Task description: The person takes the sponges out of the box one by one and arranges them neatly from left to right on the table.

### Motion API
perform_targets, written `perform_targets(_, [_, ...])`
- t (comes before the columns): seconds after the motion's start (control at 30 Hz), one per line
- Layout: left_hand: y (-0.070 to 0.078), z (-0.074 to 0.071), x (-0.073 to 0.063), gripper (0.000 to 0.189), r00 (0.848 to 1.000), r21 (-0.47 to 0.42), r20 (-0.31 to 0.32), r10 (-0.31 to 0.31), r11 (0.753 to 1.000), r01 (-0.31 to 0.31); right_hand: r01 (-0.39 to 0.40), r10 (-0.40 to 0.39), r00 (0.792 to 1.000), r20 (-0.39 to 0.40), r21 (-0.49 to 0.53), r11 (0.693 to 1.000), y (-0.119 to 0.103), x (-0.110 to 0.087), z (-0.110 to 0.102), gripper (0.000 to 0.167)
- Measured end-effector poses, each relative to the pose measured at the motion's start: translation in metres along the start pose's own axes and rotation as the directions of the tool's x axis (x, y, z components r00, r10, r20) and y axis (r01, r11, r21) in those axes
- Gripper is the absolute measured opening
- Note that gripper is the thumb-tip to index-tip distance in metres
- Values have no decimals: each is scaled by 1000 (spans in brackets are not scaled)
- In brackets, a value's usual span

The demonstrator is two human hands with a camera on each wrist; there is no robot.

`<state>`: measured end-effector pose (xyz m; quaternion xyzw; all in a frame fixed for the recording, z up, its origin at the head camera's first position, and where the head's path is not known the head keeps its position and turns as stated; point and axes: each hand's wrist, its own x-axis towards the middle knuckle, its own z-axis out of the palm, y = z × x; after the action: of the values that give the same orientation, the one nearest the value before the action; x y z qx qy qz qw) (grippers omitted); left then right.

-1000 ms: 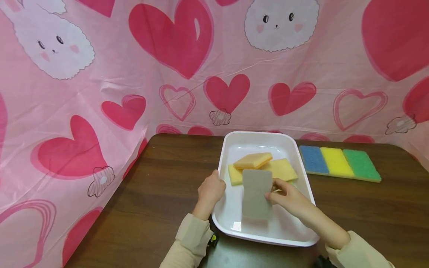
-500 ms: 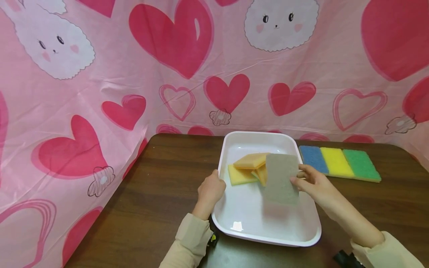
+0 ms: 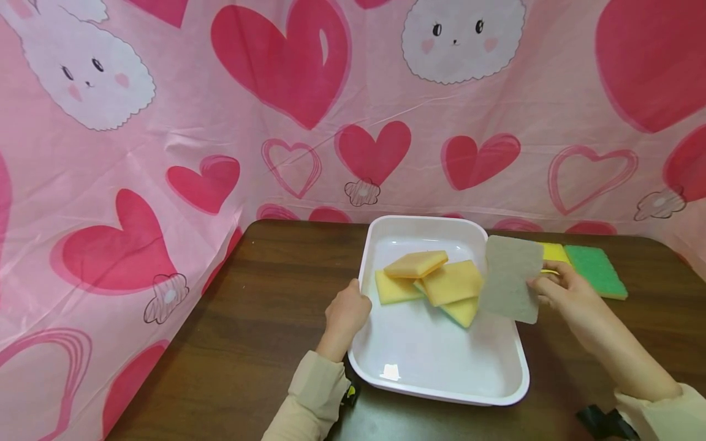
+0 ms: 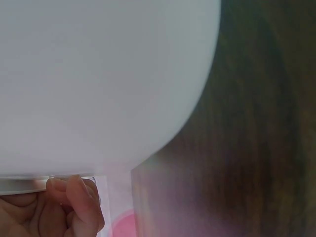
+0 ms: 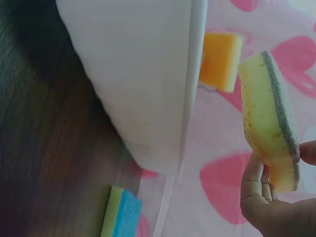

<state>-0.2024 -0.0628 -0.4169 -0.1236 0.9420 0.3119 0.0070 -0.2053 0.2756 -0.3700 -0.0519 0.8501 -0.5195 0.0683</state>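
My right hand (image 3: 568, 291) pinches a sponge (image 3: 510, 278) by its right edge, thumb on the grey scouring face. The right wrist view shows its yellow foam side (image 5: 256, 98) with fingers behind it. This sponge overlaps the right rim of a white plastic tub (image 3: 419, 361) in the head view. Several yellow sponges (image 3: 452, 282) lie heaped in the tub, some with a green layer showing at the edge. On the tub's left rim my left hand (image 3: 349, 309) grips, its fingers (image 4: 84, 202) curled at the edge in the left wrist view.
Right of the tub, a green sponge (image 3: 595, 269) and a yellow one (image 3: 554, 252) lie side by side on the brown wooden table (image 3: 265, 318). A blue-topped sponge (image 5: 127, 212) shows in the right wrist view. A pink heart-patterned cloth (image 3: 309, 159) hangs behind.
My right hand has carried the grey-faced sponge rightward from over the tub's middle to its right rim, uncovering the heaped sponges. The left hand has stayed on the left rim.
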Motion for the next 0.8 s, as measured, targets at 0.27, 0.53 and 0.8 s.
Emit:
perform_targets(0.27, [1, -1, 0, 35, 1000, -6, 24, -11, 1000, 11, 8, -4, 998, -70, 54, 999, 13, 5, -11, 55])
perform_targets(0.53, [0, 0, 2, 34, 1000, -5, 11, -6, 1000, 6, -39, 46, 997, -63, 97, 995, 30, 10, -22, 60])
perform_targets(0.8, [-1, 0, 1, 33, 1000, -11, 19, -8, 1000, 9, -84, 88, 996, -23, 137, 987, 44, 12, -33, 75])
